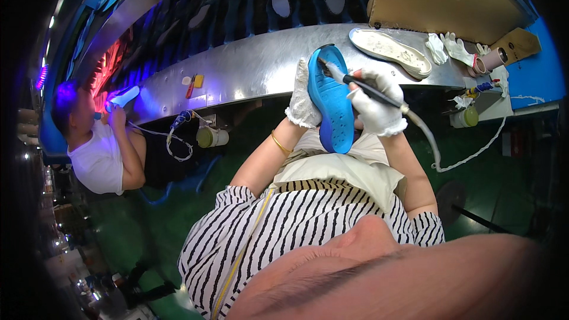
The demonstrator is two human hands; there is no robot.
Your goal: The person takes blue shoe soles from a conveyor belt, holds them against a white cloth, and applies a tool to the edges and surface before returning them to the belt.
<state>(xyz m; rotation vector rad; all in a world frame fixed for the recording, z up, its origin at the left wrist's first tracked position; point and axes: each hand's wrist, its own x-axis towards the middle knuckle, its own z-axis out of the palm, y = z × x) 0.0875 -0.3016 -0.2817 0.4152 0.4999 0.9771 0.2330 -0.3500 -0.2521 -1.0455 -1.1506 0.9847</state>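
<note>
My left hand [300, 98], in a white glove, grips the left edge of a blue shoe sole [333, 109]. The sole stands nearly upright in front of me, toe end up, with small holes in its lower part. In my right hand [379, 106], also gloved but with some fingertips bare, is a brush [374, 91] with a dark handle. Its bristles are at the inner face of the sole's upper part; whether they press on it I cannot tell. From the handle's rear end a pale hose [424, 130] runs down to the right.
A white sole [391, 52] lies on the metal bench [267, 59], near white gloves [456, 48] and a pink cup [493, 58]. Behind runs a dark conveyor [237, 0] carrying soles. A cardboard box [450, 0] stands far right. Left, a co-worker [101, 160] holds another sole under purple light.
</note>
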